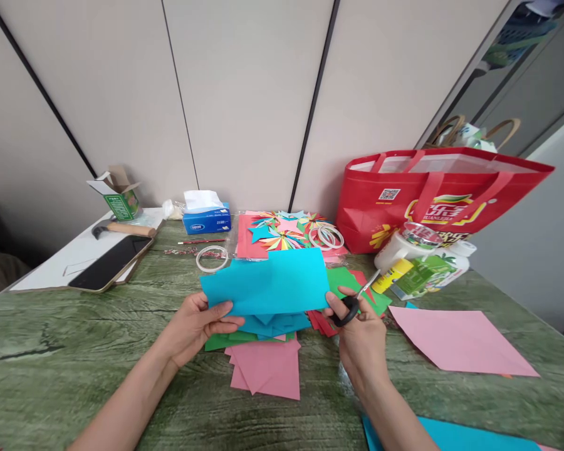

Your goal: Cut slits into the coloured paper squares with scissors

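Note:
A bright blue sheet of paper (282,285) is stretched between my hands above the table. My left hand (207,322) pinches its lower left corner between thumb and fingers. At its right edge, my right hand (361,326) has a finger and thumb against the paper. Black-handled scissors (349,311) hang on the fingers of that same hand, blades pointing up and away to the right. Beneath the sheet lie blue paper pieces (282,326), partly hidden by it, with green paper (216,341) and pink paper squares (272,369) nearer to me.
Behind the sheet are paper decorations (289,228), a tape roll (211,258) and a tissue box (207,219). A phone (113,263) and hammer (131,230) lie left. Rightward are a glue stick (392,275), red bag (366,207) and pink sheet (465,341).

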Demonstrator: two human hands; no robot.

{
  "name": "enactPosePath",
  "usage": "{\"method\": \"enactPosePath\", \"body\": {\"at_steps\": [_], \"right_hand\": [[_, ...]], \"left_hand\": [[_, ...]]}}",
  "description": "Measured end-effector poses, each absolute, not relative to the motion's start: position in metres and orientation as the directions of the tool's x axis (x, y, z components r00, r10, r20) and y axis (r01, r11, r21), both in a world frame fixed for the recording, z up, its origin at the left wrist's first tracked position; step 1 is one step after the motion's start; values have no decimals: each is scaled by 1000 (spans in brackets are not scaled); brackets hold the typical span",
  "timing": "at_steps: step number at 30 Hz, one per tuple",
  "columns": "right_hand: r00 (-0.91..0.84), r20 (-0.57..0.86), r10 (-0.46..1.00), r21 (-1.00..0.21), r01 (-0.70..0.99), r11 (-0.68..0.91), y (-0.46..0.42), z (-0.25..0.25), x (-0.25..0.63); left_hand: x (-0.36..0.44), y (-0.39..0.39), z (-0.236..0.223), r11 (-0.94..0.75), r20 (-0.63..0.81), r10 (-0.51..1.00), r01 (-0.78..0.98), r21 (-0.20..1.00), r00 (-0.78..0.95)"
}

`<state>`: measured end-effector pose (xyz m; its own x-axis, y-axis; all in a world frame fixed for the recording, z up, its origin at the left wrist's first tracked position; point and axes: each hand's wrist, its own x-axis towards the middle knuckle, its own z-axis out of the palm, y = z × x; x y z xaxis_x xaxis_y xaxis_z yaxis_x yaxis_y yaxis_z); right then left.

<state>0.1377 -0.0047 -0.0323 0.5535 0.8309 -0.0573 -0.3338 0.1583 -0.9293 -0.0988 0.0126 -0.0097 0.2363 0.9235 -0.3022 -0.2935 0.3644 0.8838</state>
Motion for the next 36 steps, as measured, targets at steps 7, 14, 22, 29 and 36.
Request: {"method": "enactPosePath", "body": {"at_steps": [7,14,22,29,36], "right_hand": [[581,206,788,-936,-117,331,-18,-15,124],[-236,95,967,-963,-267,29,-31,-21,104],[214,107,971,-968,-200,150,-17,-23,120],[124,92,988,-968,-223,118,-21,-26,114],[-276,-31,961,-972,-215,-94,-30,-37,99]], "left_hand": [[-92,12,-11,329,-285,942,-315,890,179],[-82,3,-11,347,-277,914,-219,912,296],[-88,8,-7,319,-269,942,-290,902,201],[-93,14,-2,141,-199,978,-490,860,-66],[-91,13,-2,105,-167,983,-497,861,-82]]}}
